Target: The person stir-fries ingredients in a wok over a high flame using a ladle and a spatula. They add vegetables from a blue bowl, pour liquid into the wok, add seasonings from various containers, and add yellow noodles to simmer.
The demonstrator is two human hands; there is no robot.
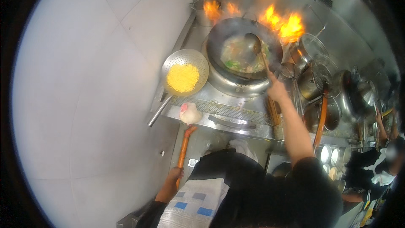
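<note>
My right hand (277, 90) grips the wooden handle of a metal ladle (253, 42), whose bowl is inside a large dark wok (218, 50). Steaming food with green leaves and broth (234, 65) lies in the wok. Low at the left, my left hand (175, 175) is closed round an orange-brown rod-like handle (183, 152) with a bent upper end; what it belongs to is unclear. Yellow noodles (183, 77) rest in a perforated metal strainer (202, 63) left of the wok. A bundled whitish cloth (190, 114) sits at the stove's front edge, just above the rod's bent end.
Flames (289, 27) rise behind the wok. A metal pot (204, 17) stands at the back left. On the right are several pots, a wire skimmer (324, 69) and white-filled containers (326, 154). A pale wall (95, 85) borders the left. Another person (364, 164) is at far right.
</note>
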